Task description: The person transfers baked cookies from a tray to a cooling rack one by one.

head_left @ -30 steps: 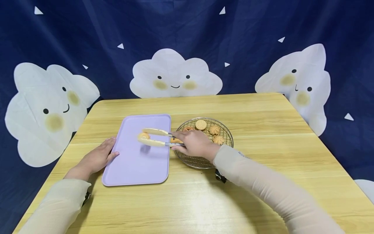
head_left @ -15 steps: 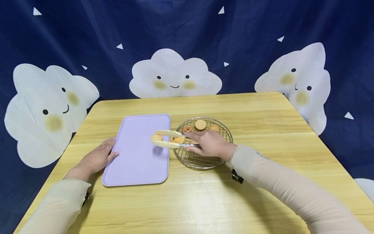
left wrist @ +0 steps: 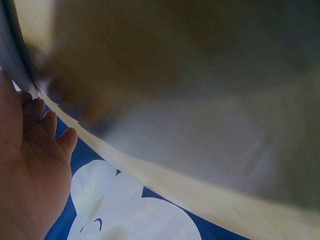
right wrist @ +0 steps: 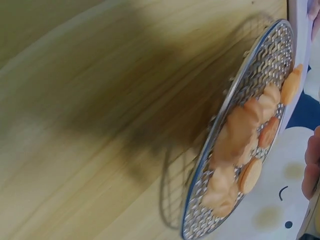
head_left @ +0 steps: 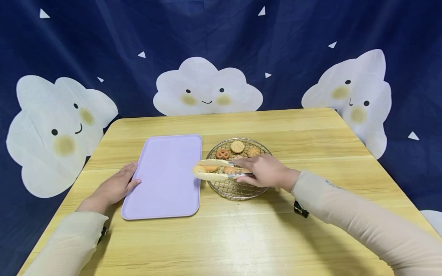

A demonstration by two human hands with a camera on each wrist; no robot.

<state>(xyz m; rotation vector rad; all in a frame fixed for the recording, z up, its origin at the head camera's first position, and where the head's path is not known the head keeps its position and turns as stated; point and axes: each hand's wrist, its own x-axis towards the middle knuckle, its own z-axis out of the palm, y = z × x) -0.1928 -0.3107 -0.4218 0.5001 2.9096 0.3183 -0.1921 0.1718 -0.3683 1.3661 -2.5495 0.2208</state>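
My left hand rests, fingers extended, on the left rim of a lilac tray; the left wrist view shows this hand from the palm side. In my right hand is a pair of tongs with cream tips, held over a round wire rack. A pale round cookie, slightly blurred, sits between the tips, near the gap between tray and rack. On the rack lie a pretzel-shaped cookie, a round cookie, a flower-shaped cookie and others partly hidden by tongs and hand.
The wooden table extends on all sides of the tray and rack. Behind it hangs a dark blue curtain with smiling white clouds. Several cookies crowd one side of the rack in the right wrist view.
The right hand has carried the tongs and the cookie rightward, from above the tray to the rack's left edge. The pretzel-shaped cookie has come into fuller view. The left hand stays put.
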